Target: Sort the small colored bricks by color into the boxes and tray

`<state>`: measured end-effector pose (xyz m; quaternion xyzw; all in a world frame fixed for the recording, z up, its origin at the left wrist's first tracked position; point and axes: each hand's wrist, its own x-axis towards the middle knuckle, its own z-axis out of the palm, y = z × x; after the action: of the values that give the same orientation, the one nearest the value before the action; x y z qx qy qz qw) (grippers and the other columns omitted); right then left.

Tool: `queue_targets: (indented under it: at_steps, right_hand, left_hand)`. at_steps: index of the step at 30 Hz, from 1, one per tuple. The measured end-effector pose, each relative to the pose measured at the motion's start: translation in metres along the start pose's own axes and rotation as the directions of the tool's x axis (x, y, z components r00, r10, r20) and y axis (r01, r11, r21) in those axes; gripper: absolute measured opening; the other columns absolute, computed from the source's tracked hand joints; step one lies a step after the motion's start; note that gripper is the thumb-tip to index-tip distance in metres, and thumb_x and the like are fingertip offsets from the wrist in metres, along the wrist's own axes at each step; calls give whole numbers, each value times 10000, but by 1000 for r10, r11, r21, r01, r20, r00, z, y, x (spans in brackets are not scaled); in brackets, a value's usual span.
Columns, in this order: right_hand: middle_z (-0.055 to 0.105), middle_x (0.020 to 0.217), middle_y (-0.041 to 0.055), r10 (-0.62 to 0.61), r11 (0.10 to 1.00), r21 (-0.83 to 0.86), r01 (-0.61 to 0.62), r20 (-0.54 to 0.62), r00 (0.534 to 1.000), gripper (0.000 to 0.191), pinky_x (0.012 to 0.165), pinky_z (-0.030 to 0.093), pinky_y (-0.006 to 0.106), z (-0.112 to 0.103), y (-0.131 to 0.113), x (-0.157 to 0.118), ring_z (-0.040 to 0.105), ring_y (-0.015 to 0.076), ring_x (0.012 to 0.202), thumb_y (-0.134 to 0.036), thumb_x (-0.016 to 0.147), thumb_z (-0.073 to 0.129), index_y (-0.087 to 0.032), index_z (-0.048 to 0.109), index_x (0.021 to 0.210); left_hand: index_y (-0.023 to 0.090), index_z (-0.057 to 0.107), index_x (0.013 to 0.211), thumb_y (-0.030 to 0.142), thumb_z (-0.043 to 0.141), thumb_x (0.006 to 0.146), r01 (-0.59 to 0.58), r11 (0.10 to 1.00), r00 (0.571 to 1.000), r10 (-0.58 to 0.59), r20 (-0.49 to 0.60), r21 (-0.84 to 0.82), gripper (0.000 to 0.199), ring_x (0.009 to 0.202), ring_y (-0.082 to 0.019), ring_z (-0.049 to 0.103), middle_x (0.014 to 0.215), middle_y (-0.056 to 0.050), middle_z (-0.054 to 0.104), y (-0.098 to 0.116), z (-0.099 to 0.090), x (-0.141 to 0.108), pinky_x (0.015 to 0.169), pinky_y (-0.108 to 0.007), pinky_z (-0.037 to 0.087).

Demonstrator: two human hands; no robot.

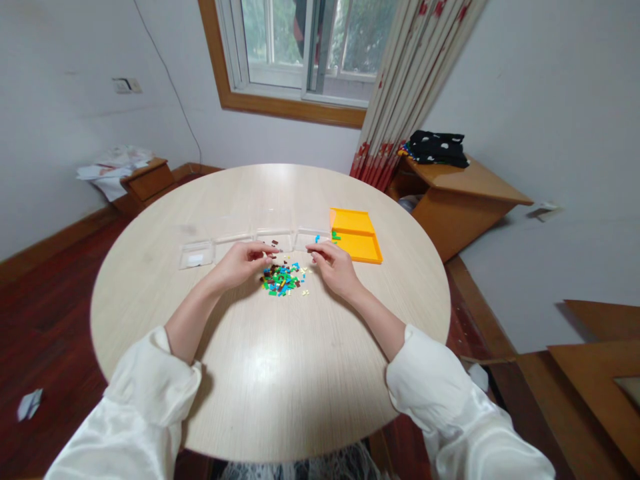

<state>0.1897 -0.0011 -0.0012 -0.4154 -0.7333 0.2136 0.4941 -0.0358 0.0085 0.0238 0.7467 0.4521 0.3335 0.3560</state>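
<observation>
Small multicoloured plastic building bricks (281, 281) in green, blue, brown and pale yellow are heaped in a loose pile on the round, pale wood-grained table (270, 373), nearer its far edge than its near edge and roughly midway between its left and right edges. A few pale yellow pieces are scattered just beside the pile, toward the right edge.

The left hand (240, 264) is held at the left side of the pile, with its thumb and fingers brought close together over the tabletop near some loose brown pieces (275, 243). Whether a brick is pinched in its grip cannot be told. The right hand (334, 268) is held on the other side, its index finger and thumb bent toward each other; a tiny dark speck is seen at the fingertips, but whether it is gripped cannot be told. The two hands are kept apart, with a gap between them.

Beyond the hands, toward the far edge, clear plastic boxes (233, 237) are set in a curved row, and a white slip (195, 259) is seen in the leftmost one. Blue pieces (317, 239) are seen at the right end of the row. An open orange-yellow plastic case (357, 247) is placed toward the right edge, with green pieces (335, 236) at its left side.
</observation>
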Motion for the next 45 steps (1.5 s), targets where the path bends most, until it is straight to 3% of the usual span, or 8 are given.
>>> queue_targets:
  at_steps: [6,17,26,31,39,45]
  right_hand:
    - [680,891,53,51,997,61,-51,5,999,165,709,501,288,3,1,-1,611,145,798,-187,807,536,-193,681,886]
    - [682,887,57,51,997,49,-52,15,999,140,718,506,297,4,1,-2,617,150,811,-186,795,551,-188,672,865]
    - [678,898,57,38,998,40,-39,28,999,143,712,506,288,5,0,-2,614,142,797,-181,794,546,-181,664,874]
    - [681,908,60,46,998,40,-48,33,998,147,712,506,286,5,0,-2,613,138,788,-181,791,545,-172,664,877]
    - [682,900,57,54,998,36,-55,38,998,152,713,507,291,5,-1,-2,610,137,783,-192,792,542,-174,667,876]
    - [682,893,53,62,997,42,-64,42,997,147,720,513,298,5,-1,-2,610,137,786,-200,791,543,-181,668,868]
  left_hand:
    - [140,701,848,281,587,718,-30,999,999,29,-19,-33,223,821,-182,612,898,-95,681,-1,2,1,773,-328,469]
    - [123,642,741,294,647,658,36,984,999,-42,-30,-172,190,657,-132,579,709,-40,640,1,6,1,643,-272,460]
    - [132,691,849,273,612,670,12,996,998,-18,-66,-86,241,716,-153,597,815,-67,673,2,6,1,664,-276,470]
    - [146,686,745,303,599,687,-4,1000,995,2,-96,-20,189,728,-159,602,770,-52,668,4,5,1,679,-270,467]
    - [147,633,616,352,645,654,48,994,990,-59,-126,-95,209,584,-127,551,605,-14,625,1,8,4,576,-245,432]
    - [152,639,598,385,652,656,23,997,973,-38,-226,-70,241,575,-128,536,594,-19,629,4,7,3,560,-250,413]
